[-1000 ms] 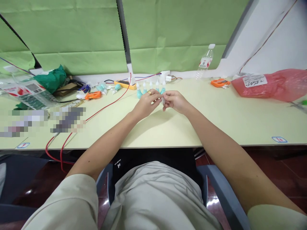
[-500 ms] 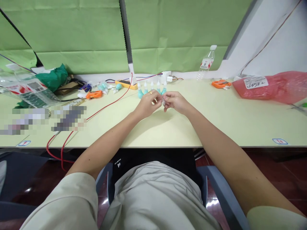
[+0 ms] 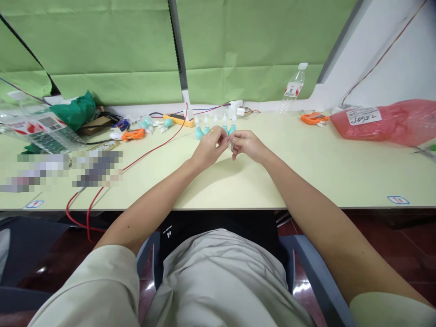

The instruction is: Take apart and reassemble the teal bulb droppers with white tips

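Above the middle of the pale yellow table [image 3: 252,181], my two hands meet with their fingertips almost touching. My left hand [image 3: 211,146] is closed in a pinch, and what it grips is too small to make out. A small clear or silvery piece, too blurred to name, sits between the fingers of my right hand [image 3: 248,145]. Just behind the hands stand several small teal bottles with white pointed tips [image 3: 198,130], partly hidden by my fingers.
An orange cutter [image 3: 314,118], a clear bottle [image 3: 293,90] and a red plastic bag [image 3: 384,121] lie or stand to the right. Leftward are a yellow meter [image 3: 179,119], an orange tool [image 3: 134,134], a red cable [image 3: 150,153], large bottles [image 3: 44,127] and a green bag [image 3: 76,111].
The fingertips of both hands have shifted very slightly around the small piece. Otherwise the hands and the objects on the table stay in place.
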A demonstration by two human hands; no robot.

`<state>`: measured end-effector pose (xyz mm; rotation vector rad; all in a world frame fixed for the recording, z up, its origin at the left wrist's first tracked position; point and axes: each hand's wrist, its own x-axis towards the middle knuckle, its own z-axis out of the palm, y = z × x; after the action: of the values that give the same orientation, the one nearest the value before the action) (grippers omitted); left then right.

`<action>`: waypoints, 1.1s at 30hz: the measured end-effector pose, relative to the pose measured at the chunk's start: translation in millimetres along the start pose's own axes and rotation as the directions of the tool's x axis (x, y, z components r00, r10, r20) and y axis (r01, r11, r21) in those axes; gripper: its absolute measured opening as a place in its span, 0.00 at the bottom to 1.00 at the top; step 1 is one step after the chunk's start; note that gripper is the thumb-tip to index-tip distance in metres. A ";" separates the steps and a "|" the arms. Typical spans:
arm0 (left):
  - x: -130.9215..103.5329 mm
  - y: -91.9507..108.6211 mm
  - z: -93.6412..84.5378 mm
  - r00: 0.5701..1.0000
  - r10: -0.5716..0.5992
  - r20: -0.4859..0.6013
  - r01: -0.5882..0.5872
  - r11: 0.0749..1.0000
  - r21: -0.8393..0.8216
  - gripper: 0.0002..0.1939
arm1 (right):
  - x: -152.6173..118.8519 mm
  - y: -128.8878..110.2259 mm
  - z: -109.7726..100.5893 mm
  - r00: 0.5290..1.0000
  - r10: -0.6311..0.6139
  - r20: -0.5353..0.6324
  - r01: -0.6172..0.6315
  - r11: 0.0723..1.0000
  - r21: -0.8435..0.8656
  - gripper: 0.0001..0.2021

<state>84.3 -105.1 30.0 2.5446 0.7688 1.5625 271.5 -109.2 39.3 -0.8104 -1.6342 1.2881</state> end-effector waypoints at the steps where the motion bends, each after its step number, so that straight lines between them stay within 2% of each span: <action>1: 1.3 1.1 -0.3 0.999 -0.026 -0.024 0.026 0.999 -0.037 0.05 | 0.1 0.2 0.1 1.000 0.011 -0.007 -0.011 1.000 -0.020 0.16; 4: 6.3 5.9 -2.2 0.979 -0.199 -0.040 0.182 0.946 -0.269 0.04 | 0.5 1.1 -1.3 0.999 0.030 -0.012 -0.030 0.999 -0.014 0.16; 6: 9.1 9.0 -3.9 0.950 -0.310 0.029 0.291 0.852 -0.435 0.06 | 0.8 1.3 -3.3 1.000 0.019 0.002 -0.019 0.999 0.047 0.16; 8: 10.7 11.4 -5.6 0.924 -0.367 0.110 0.366 0.759 -0.538 0.10 | 0.7 0.8 -5.1 1.000 0.001 0.018 -0.003 0.995 0.102 0.15; 11: 11.2 14.3 -7.2 0.900 -0.400 0.174 0.416 0.666 -0.619 0.16 | -0.2 -1.4 -6.5 0.999 -0.022 0.034 0.017 0.989 0.148 0.14; 14: 11.2 17.1 -7.5 0.891 -0.408 0.200 0.430 0.613 -0.663 0.21 | -1.8 -3.8 -5.6 0.998 -0.053 0.040 0.045 0.983 0.179 0.13; 19: 11.5 19.4 -6.3 0.903 -0.373 0.211 0.409 0.602 -0.686 0.21 | -3.0 -5.3 -3.7 0.997 -0.065 0.039 0.058 0.985 0.161 0.13; 22: 9.7 15.7 -4.3 0.914 -0.378 0.148 0.382 0.679 -0.627 0.16 | -1.6 -8.1 -9.1 0.998 -0.058 0.004 0.057 0.991 0.119 0.11; 26: 2.7 4.7 3.4 0.924 -0.375 0.079 0.373 0.833 -0.409 0.05 | 0.5 -16.9 -26.6 0.971 -0.129 -0.200 0.142 0.989 0.050 0.07; 29: -3.4 -3.6 15.6 0.920 -0.373 0.123 0.388 0.913 -0.127 0.03 | 1.7 -21.2 -36.9 0.931 -0.152 -0.332 0.180 0.982 0.056 0.04; 33: -7.7 -10.1 35.1 0.886 -0.393 0.246 0.345 0.914 0.214 0.07 | 3.6 -19.9 -36.1 0.917 -0.125 -0.378 0.151 0.988 0.040 0.03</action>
<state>107.5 -92.5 3.6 2.4515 1.2947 1.0268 303.6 -96.7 62.2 -0.8256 -1.3081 1.0109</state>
